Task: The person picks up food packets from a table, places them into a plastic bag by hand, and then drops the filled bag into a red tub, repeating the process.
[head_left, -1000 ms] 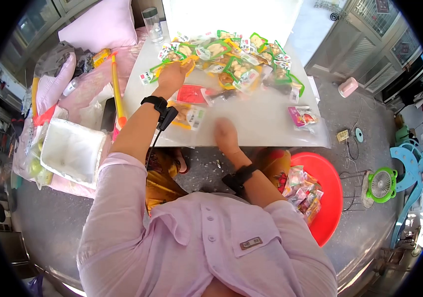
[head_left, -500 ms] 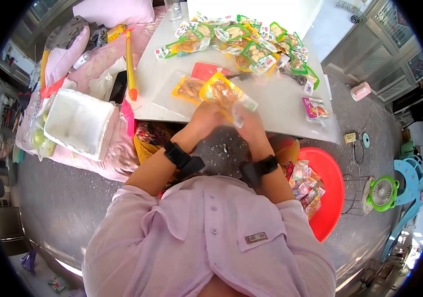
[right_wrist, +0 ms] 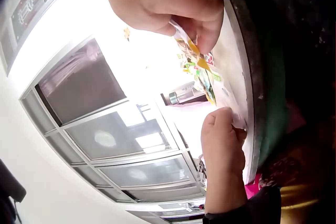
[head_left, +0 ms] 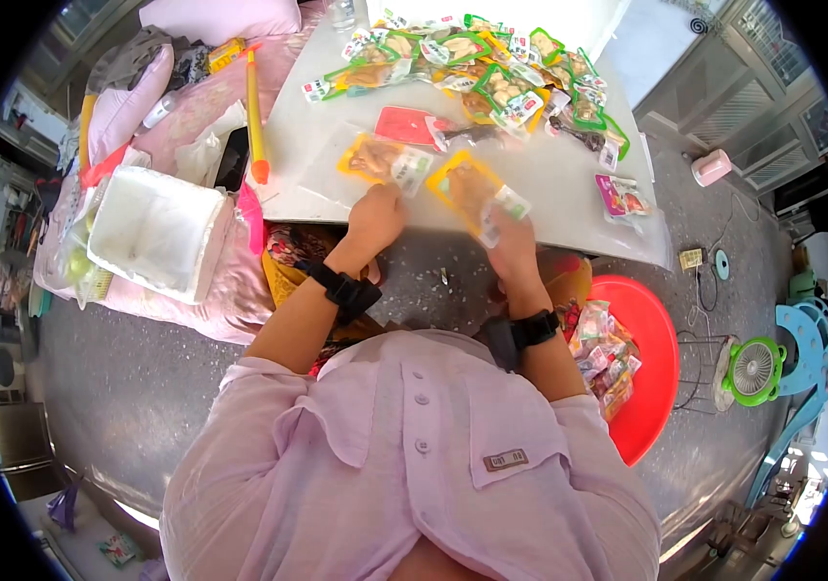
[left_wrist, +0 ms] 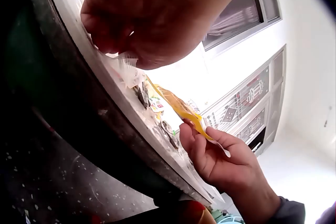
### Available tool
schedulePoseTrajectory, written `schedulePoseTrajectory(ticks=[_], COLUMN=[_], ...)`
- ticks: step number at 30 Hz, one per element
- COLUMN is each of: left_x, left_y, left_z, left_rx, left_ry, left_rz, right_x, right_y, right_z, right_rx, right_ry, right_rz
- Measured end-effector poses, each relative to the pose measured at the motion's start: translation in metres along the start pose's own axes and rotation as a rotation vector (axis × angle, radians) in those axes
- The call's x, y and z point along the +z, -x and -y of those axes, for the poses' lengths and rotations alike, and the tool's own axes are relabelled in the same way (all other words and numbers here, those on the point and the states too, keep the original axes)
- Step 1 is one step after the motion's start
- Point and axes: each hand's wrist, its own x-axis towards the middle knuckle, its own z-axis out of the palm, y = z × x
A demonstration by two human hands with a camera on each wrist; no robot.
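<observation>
My right hand (head_left: pixel 513 247) pinches 1 yellow-edged food pouch (head_left: pixel 467 189) by its pale end, over the near side of the white table (head_left: pixel 569 208); my left hand (head_left: pixel 375 218) has curled fingers beside clear plastic (left_wrist: pixel 126 70), whether gripping it I cannot tell; a 2nd yellow-edged pouch (head_left: pixel 383 160) lies just beyond.

Saw glossy, part-clear plastic film on both yellow-edged food pouches (head_left: pixel 467 184), and a similar crinkled shine across the heaped green-edged pouches (head_left: pixel 506 92). Noted a smooth finish with a faint sheen on the pale surface (head_left: pixel 559 213), smooth plastic in the red basin (head_left: pixel 661 353), matt, rough-edged foam in the white box (head_left: pixel 143 232), and soft, wrinkled matt cloth in the lilac shirt (head_left: pixel 414 504).
</observation>
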Motion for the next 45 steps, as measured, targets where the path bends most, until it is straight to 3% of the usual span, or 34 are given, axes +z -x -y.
schedulePoseTrajectory(ticks=[5,11,14,20,23,26,29,32,35,38,41,45], left_x=[0.006,0.006,-0.002,-0.001,-0.006,-0.007,-0.011,-0.012,-0.011,-0.008,-0.004,-0.005], left_y=[0.0,0.004,0.007,0.011,0.016,0.017,0.021,0.026,0.032,0.036,0.035,0.036], left_z=[0.006,-0.001,-0.009,-0.006,-0.018,-0.024,-0.027,-0.023,-0.016,-0.016,-0.013,-0.009], left_rx=[0.07,0.098,0.095,0.118,0.166,0.286,0.232,0.228,0.137,0.156,0.172,0.157], left_ry=[0.214,0.218,0.192,0.187,0.196,0.09,0.038,0.048,0.033,0.123,0.088,0.019], left_rz=[-0.113,-0.129,-0.106,-0.197,-0.147,-0.112,-0.068,-0.128,-0.068,-0.146,-0.14,-0.121], right_x=[0.01,0.022,0.024,0.02,0.035,0.031,0.042,0.061,0.049,0.052,0.058,0.06], right_y=[0.004,-0.008,-0.018,-0.025,-0.019,-0.034,-0.037,-0.02,-0.023,-0.019,-0.023,-0.031], right_z=[-0.005,-0.008,-0.009,0.006,-0.006,-0.035,-0.034,-0.01,0.003,0.004,-0.023,-0.04], right_rx=[0.05,0.082,0.175,0.309,0.194,0.234,0.173,0.3,0.326,0.332,0.361,0.376], right_ry=[0.024,0.159,0.133,0.378,0.162,0.207,0.536,0.569,0.823,0.812,0.601,0.622], right_rz=[0.046,0.167,0.221,0.309,0.302,0.353,0.378,0.339,0.415,0.41,0.293,0.336])
